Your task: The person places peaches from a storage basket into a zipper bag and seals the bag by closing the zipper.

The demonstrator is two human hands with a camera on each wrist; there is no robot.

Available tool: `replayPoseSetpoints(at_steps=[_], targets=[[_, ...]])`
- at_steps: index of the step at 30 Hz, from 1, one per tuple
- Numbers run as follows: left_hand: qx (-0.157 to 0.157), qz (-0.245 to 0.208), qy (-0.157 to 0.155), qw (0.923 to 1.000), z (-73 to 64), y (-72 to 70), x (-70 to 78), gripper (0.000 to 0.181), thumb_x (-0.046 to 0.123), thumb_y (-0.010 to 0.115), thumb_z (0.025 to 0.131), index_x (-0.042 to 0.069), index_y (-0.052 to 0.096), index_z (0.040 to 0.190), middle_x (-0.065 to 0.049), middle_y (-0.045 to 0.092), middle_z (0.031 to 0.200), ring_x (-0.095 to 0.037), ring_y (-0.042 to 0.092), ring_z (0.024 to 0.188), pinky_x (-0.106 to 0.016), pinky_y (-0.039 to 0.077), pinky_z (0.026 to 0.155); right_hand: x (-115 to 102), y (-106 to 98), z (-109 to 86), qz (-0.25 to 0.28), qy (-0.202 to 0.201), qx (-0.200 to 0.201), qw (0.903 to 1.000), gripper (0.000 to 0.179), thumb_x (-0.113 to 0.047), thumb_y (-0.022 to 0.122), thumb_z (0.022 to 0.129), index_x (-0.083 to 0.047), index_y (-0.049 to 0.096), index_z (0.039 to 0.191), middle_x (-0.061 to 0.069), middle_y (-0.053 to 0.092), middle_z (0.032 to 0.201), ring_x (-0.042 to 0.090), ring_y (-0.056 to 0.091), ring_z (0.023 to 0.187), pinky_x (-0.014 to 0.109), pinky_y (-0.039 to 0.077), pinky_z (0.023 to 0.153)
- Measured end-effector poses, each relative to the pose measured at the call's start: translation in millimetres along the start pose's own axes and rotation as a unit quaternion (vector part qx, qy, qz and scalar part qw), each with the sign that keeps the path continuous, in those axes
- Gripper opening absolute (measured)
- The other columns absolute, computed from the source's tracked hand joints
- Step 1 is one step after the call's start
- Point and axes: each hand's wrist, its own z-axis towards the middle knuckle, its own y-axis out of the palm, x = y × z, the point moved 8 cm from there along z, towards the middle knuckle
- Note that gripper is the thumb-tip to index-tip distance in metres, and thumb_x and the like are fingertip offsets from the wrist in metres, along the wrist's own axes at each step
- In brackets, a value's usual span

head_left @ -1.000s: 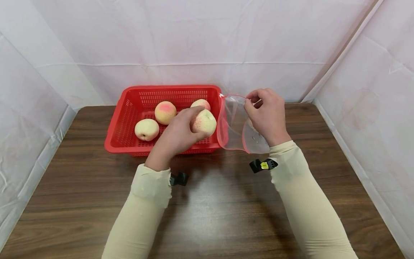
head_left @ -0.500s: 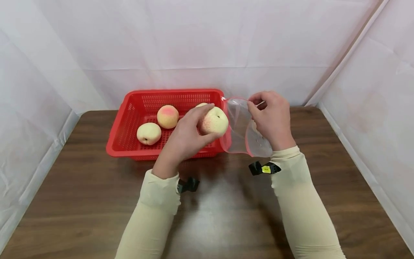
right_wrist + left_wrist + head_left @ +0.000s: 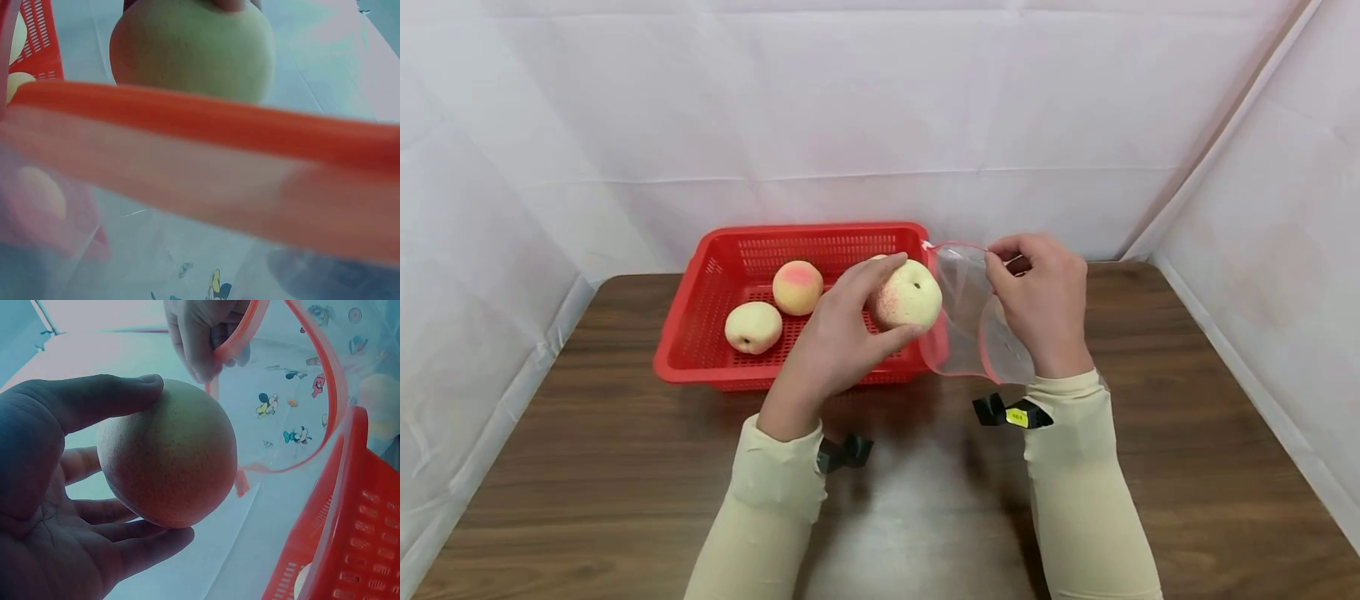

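Note:
My left hand [image 3: 831,337] grips a pale yellow peach [image 3: 916,296] with a red-speckled side, thumb on one side and fingers on the other. It hangs over the right end of the red basket, right at the mouth of a clear zip bag [image 3: 966,321]. My right hand [image 3: 1047,304] pinches the bag's red-edged rim between thumb and fingers. In the left wrist view the bag's mouth [image 3: 334,381] gapes as a wide loop, with small cartoon figures printed on the plastic. The right wrist view has the peach [image 3: 194,50] just beyond the red rim [image 3: 187,115].
The red plastic basket [image 3: 688,377] stands at the back of the brown wooden table [image 3: 587,467]. Inside lie a pale peach [image 3: 754,327] and a pink-topped peach [image 3: 798,287]; another is mostly hidden behind my left hand. White sheeting [image 3: 850,100] encloses the back and sides.
My left hand has carried the peach rightward, from above the basket to the bag's mouth. My right hand keeps its pinch on the rim. The whole head view has shifted slightly down.

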Motion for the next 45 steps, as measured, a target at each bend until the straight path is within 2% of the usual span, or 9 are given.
replayPoseSetpoints(at_steps=[3,7,11,17,23,30,36,41,45], targets=[[-0.005,-0.005,0.011,0.9999,2.1,1.5,1.5,0.069,0.026,0.079,0.080,0.018,0.048,0.141,-0.001,0.051,0.139,-0.016,0.047,0.129,-0.037,0.045,0.106,-3,2,2.0,0.005,-0.009,0.003,0.9999,0.013,-0.016,0.065,0.086,-0.008,0.075,0.084,0.007,0.070,0.080,0.019,0.066,0.066,0.031,0.048,0.067],[-0.022,-0.018,0.021,0.9994,4.7,9.5,2.6,0.069,0.024,0.079,0.080,0.017,0.047,0.141,-0.001,0.052,0.137,-0.016,0.049,0.126,-0.036,0.046,0.104,-3,0,0.9,0.007,0.000,0.006,1.0000,0.013,-0.016,0.065,0.086,-0.009,0.075,0.084,0.007,0.070,0.080,0.019,0.066,0.066,0.030,0.048,0.067],[-0.020,-0.026,0.032,0.9990,6.3,18.2,2.2,0.070,0.023,0.080,0.080,0.017,0.048,0.141,0.000,0.053,0.136,-0.015,0.048,0.126,-0.035,0.046,0.105,-1,-3,0.3,0.006,0.007,0.009,0.9999,0.013,-0.016,0.065,0.087,-0.009,0.075,0.084,0.007,0.070,0.081,0.019,0.065,0.067,0.026,0.046,0.067],[-0.037,-0.038,0.022,0.9983,6.4,35.6,-0.7,0.072,0.027,0.080,0.080,0.019,0.045,0.142,0.003,0.049,0.141,-0.012,0.046,0.128,-0.033,0.044,0.107,3,-2,-0.5,-0.002,0.011,0.007,0.9999,0.014,-0.018,0.064,0.086,-0.010,0.074,0.081,0.005,0.068,0.077,0.015,0.061,0.064,0.020,0.043,0.064],[-0.036,-0.016,0.000,0.9992,6.5,42.8,-2.8,0.072,0.028,0.081,0.078,0.018,0.044,0.139,0.003,0.049,0.139,-0.012,0.050,0.124,-0.033,0.044,0.107,4,-2,-0.3,-0.006,0.010,0.005,0.9999,0.014,-0.019,0.064,0.087,-0.010,0.073,0.080,0.004,0.068,0.075,0.011,0.058,0.063,0.017,0.041,0.060],[-0.026,0.008,0.006,0.9996,6.1,49.7,-3.7,0.069,0.027,0.082,0.078,0.016,0.046,0.136,0.001,0.049,0.137,-0.014,0.049,0.124,-0.033,0.044,0.107,6,-3,-0.2,0.005,0.016,0.002,0.9999,0.013,-0.019,0.067,0.087,-0.009,0.074,0.081,0.005,0.069,0.075,0.013,0.061,0.063,0.013,0.040,0.058],[-0.031,0.038,0.001,0.9988,5.7,57.0,-4.2,0.069,0.028,0.080,0.079,0.017,0.048,0.140,-0.002,0.046,0.141,-0.017,0.050,0.126,-0.036,0.046,0.105,6,-3,-1.1,0.002,0.016,-0.001,0.9999,0.015,-0.020,0.066,0.087,-0.009,0.074,0.082,0.004,0.069,0.075,0.011,0.060,0.063,0.013,0.040,0.056],[-0.039,0.061,-0.014,0.9973,6.7,61.9,-6.5,0.072,0.030,0.079,0.080,0.018,0.047,0.143,-0.004,0.045,0.144,-0.020,0.050,0.128,-0.038,0.046,0.105,4,-2,-2.0,0.006,0.011,-0.001,0.9999,0.015,-0.020,0.066,0.087,-0.008,0.074,0.082,0.006,0.070,0.076,0.013,0.062,0.064,0.012,0.040,0.058],[-0.032,0.071,-0.020,0.9968,6.9,63.7,-8.7,0.072,0.032,0.079,0.080,0.018,0.046,0.143,-0.004,0.046,0.144,-0.020,0.051,0.127,-0.039,0.047,0.104,5,0,-2.7,0.007,0.010,-0.002,0.9999,0.014,-0.019,0.066,0.087,-0.008,0.074,0.082,0.006,0.070,0.075,0.015,0.062,0.064,0.012,0.040,0.058]])
